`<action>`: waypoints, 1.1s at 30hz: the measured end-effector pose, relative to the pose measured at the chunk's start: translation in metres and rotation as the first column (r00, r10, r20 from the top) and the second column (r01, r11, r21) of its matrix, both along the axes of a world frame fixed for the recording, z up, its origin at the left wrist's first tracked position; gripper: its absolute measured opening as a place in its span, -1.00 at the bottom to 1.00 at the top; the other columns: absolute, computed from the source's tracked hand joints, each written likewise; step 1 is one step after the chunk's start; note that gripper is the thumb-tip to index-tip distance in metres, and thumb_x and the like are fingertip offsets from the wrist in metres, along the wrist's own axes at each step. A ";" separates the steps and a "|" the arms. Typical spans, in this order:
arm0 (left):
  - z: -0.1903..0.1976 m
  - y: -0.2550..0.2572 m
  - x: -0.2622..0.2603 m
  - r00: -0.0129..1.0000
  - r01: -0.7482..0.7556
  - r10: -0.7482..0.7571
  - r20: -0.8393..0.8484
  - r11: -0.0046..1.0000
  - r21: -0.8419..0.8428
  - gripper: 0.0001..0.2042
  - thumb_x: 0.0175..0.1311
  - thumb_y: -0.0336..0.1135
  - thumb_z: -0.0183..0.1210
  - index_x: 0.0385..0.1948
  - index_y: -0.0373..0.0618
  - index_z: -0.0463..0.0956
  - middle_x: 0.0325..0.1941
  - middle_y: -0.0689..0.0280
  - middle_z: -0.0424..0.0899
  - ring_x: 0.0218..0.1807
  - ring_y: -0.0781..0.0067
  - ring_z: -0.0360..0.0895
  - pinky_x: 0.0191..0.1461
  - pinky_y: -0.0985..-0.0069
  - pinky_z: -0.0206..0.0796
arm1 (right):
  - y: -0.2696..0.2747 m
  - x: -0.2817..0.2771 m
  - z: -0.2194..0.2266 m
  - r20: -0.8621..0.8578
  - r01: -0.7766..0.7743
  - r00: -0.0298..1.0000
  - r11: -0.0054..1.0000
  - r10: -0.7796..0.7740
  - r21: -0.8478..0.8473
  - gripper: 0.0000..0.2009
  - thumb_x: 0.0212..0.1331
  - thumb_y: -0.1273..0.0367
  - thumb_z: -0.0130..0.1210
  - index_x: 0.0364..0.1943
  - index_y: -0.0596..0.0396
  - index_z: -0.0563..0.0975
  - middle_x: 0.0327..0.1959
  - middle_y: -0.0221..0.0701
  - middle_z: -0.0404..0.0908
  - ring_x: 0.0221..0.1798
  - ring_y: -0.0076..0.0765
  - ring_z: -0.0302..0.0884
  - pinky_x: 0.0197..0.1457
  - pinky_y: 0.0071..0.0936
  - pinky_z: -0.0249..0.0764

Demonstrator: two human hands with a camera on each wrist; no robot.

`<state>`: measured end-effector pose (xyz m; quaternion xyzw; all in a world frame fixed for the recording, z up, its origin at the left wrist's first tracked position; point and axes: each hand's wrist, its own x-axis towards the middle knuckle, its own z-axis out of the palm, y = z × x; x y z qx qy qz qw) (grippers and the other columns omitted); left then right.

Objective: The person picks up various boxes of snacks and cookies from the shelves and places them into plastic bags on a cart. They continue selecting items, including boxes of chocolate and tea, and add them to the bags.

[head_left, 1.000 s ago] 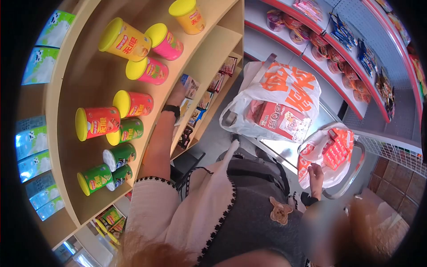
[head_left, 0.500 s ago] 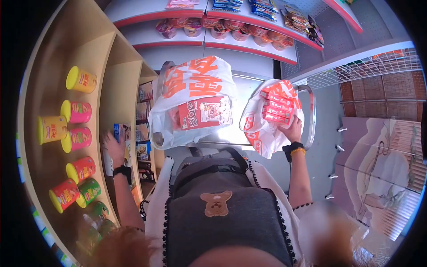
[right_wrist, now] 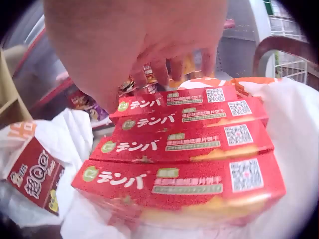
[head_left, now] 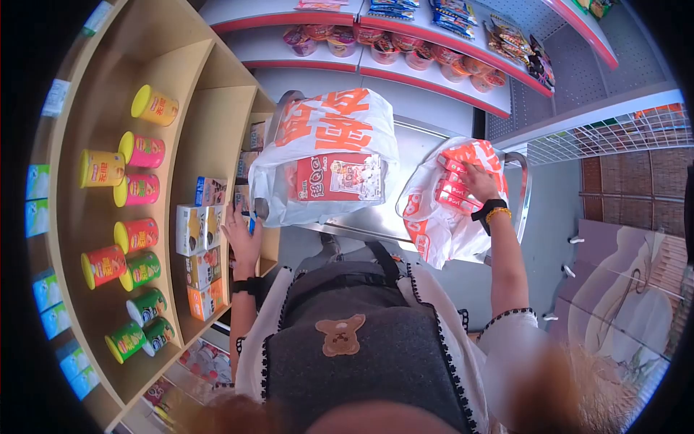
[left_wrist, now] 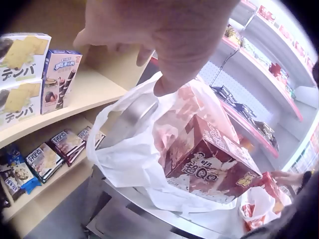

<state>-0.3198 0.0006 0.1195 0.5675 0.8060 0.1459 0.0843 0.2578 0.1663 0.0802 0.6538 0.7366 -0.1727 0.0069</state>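
Leftmost in the scene, the left hand [head_left: 242,235] has moved off the cartons [head_left: 204,231] on the wooden shelf [head_left: 195,130] and out past that shelf's front edge, toward the large bag [head_left: 322,134]; the right hand [head_left: 481,184] has shifted from the right side of the red boxes [head_left: 455,192] to over their tops. The hands are well apart, the left one open with its fingers loosely spread. It hangs between shelf and large bag, and whether its thumb touches the plastic I cannot tell. The right hand's fingers are relaxed and slightly bent over the far end of the boxes, perhaps to steady or square them; whether they press down is hidden.

Four red boxes show lying side by side in the small bag [head_left: 452,242], at the right end of the metal cart [head_left: 416,137], near its handle [head_left: 525,181]. Their printed long sides face up, a packing that probably saves room and keeps the soft bag from slumping. At the cart's left end, close to the shelf, the large bag sits with its mouth toward the person, so the maroon box [head_left: 340,178] inside shows; its stiffness likely helps hold the bag open. On the shelf, the cartons form a row with their fronts outward, likely so each kind can be picked out at a glance
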 end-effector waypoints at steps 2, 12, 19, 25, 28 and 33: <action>0.005 -0.003 0.008 1.000 -0.013 0.013 0.013 1.000 0.008 -0.44 0.11 -0.24 0.14 0.20 -0.06 0.20 0.34 0.09 0.09 0.38 0.07 0.00 0.38 -0.09 -0.34 | 0.009 0.014 0.005 -0.023 0.026 0.999 0.988 -0.029 -0.152 -0.63 0.19 0.12 -0.07 0.03 -0.09 0.45 -0.06 -0.26 0.54 0.01 -0.13 0.48 0.08 -0.25 0.36; -0.012 -0.054 0.021 0.997 -0.081 0.081 0.005 0.996 -0.033 -0.46 0.05 -0.30 0.16 0.15 -0.05 0.25 0.34 0.04 0.10 0.36 0.03 0.03 0.38 0.04 -0.26 | 0.007 0.019 0.021 0.061 -0.042 0.997 0.977 0.056 -0.211 -0.25 -0.04 -0.12 0.09 0.24 -0.09 0.20 0.10 -0.15 0.41 0.10 -0.01 0.41 0.13 -0.21 0.35; -0.014 -0.061 0.040 0.995 -0.097 0.099 0.033 0.994 -0.055 -0.48 0.03 -0.32 0.15 0.11 -0.08 0.30 0.30 -0.02 0.16 0.30 -0.01 0.11 0.30 0.11 -0.08 | 0.014 0.016 0.013 0.256 -0.169 0.947 0.979 0.193 -0.112 -0.04 -0.19 -0.02 0.18 0.35 -0.05 -0.04 0.10 -0.08 0.36 0.06 0.03 0.43 0.15 -0.08 0.30; -0.004 -0.046 0.059 0.977 0.020 -0.031 0.209 0.999 0.051 -0.51 0.03 -0.41 0.16 0.08 -0.14 0.31 0.28 0.02 0.19 0.26 -0.03 0.15 0.30 0.22 0.01 | 0.024 0.008 0.025 0.136 -0.101 0.983 0.983 0.122 -0.152 -0.17 -0.29 0.23 0.33 0.19 0.10 0.17 0.05 -0.13 0.39 0.03 0.02 0.45 0.03 -0.19 0.44; 0.014 -0.030 0.069 0.969 0.050 -0.077 0.234 0.992 0.120 -0.53 0.06 -0.41 0.15 0.08 -0.17 0.31 0.26 0.03 0.22 0.27 -0.01 0.17 0.31 0.26 0.02 | 0.024 -0.006 0.069 0.058 -0.147 0.988 0.987 0.144 0.066 -0.24 -0.30 0.23 0.33 0.12 0.10 0.28 -0.02 -0.17 0.44 -0.02 -0.02 0.48 0.00 -0.19 0.44; 0.080 0.020 0.109 0.754 0.225 -0.336 0.565 0.940 0.258 -0.51 0.06 -0.37 0.20 0.08 -0.20 0.30 0.18 0.05 0.33 0.23 0.11 0.27 0.29 0.34 0.08 | 0.019 -0.047 0.178 -0.351 -0.156 0.913 0.973 0.207 0.169 -0.29 -0.27 0.31 0.34 0.13 0.10 0.36 -0.17 -0.24 0.52 -0.16 -0.21 0.53 -0.01 -0.39 0.42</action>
